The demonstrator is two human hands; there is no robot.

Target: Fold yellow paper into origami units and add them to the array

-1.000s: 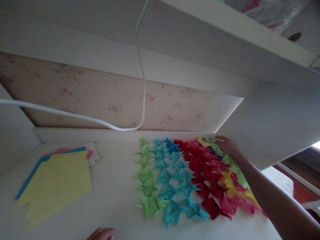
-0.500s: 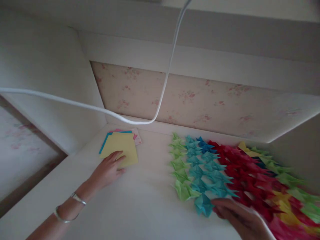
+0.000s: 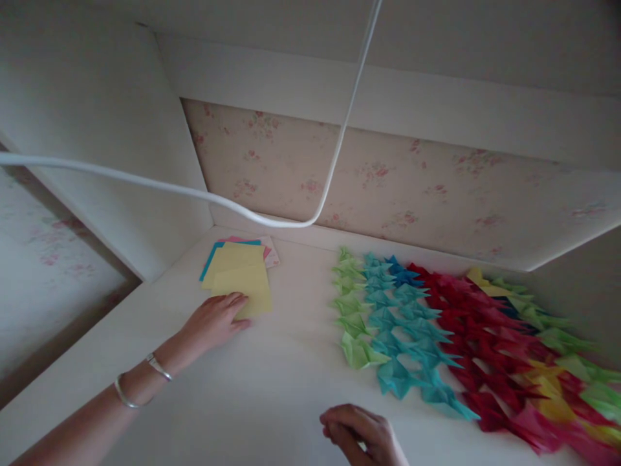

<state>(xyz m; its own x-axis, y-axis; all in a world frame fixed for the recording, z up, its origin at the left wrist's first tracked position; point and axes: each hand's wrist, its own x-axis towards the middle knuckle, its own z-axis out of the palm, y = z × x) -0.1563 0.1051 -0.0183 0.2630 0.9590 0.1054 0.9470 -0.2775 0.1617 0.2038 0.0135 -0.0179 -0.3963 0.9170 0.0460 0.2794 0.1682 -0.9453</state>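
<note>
My left hand (image 3: 218, 321), with two silver bangles on its wrist, is at the near edge of a square yellow sheet of paper (image 3: 247, 285). Its fingers lie over that edge and the thumb sits by it, gripping the sheet. This sheet overlaps another yellow one on a small stack of blue, pink and patterned paper (image 3: 207, 262). In front of me, my right hand (image 3: 363, 430) hovers with curled fingers closed together, and nothing shows in them. Beside it, rows of folded paper cranes stand on the white surface: light green (image 3: 356, 353), teal (image 3: 395, 377) and red (image 3: 490, 411).
A white cable (image 3: 242, 210) hangs in a loop across the view, above the surface. White panels and a flowered wall (image 3: 378, 171) close off the back. At the right are more yellow cranes (image 3: 548, 388) and green cranes (image 3: 596, 398).
The top yellow sheet has slid towards me under my left hand, baring another yellow sheet. My right hand has moved left, away from the teal cranes, where another teal crane now shows.
</note>
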